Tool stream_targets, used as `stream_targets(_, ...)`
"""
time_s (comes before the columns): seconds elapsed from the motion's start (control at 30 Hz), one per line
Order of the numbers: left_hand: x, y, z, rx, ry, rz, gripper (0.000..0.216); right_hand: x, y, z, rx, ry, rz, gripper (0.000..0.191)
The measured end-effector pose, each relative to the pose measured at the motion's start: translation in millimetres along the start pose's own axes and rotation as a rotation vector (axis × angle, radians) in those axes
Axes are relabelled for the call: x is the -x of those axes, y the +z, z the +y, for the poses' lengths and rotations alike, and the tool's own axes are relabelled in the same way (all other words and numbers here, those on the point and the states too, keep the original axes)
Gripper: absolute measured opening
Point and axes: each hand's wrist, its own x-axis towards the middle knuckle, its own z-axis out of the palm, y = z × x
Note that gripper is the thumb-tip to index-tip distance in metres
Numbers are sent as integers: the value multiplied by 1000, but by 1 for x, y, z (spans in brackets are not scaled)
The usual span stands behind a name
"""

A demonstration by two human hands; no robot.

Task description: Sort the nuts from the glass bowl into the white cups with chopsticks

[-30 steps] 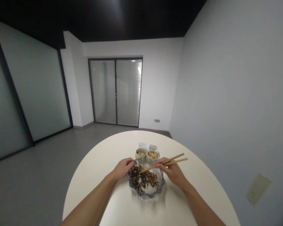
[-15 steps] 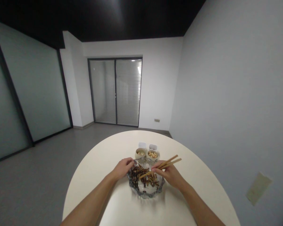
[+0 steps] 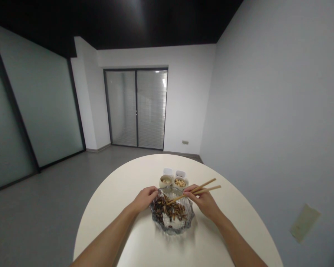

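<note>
A clear glass bowl (image 3: 172,227) with a wavy rim sits on the round white table (image 3: 144,244) and holds a heap of dark brown seeds (image 3: 171,211). My left hand (image 3: 146,198) curls over the bowl's left rim, fingers closed on it. My right hand (image 3: 202,200) grips a pair of wooden chopsticks (image 3: 195,191) whose tips reach into the seeds near the bowl's middle. Just behind the bowl stand two small cups, one (image 3: 166,181) with pale contents and one (image 3: 180,183) with light brown nuts.
Two small white items (image 3: 174,172) lie behind the cups. A grey wall runs close along the table's right side. Beyond the table is grey floor, a glass partition (image 3: 30,111) at left and sliding glass doors (image 3: 136,109) at the back.
My right hand dipped the chopsticks lower into the seeds, then drew back up and right. The seeds have shifted a little. My left hand stayed on the rim.
</note>
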Motion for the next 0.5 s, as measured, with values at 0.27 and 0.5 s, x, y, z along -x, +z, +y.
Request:
stream_targets(0.27, -1, 0, 2, -11, 7, -5, 36, 2, 4, 2, -6, 3, -59, 21)
stream_targets(0.5, -1, 1, 2, -7, 6, -8, 36, 3, 4, 1, -34, -4, -100, 25)
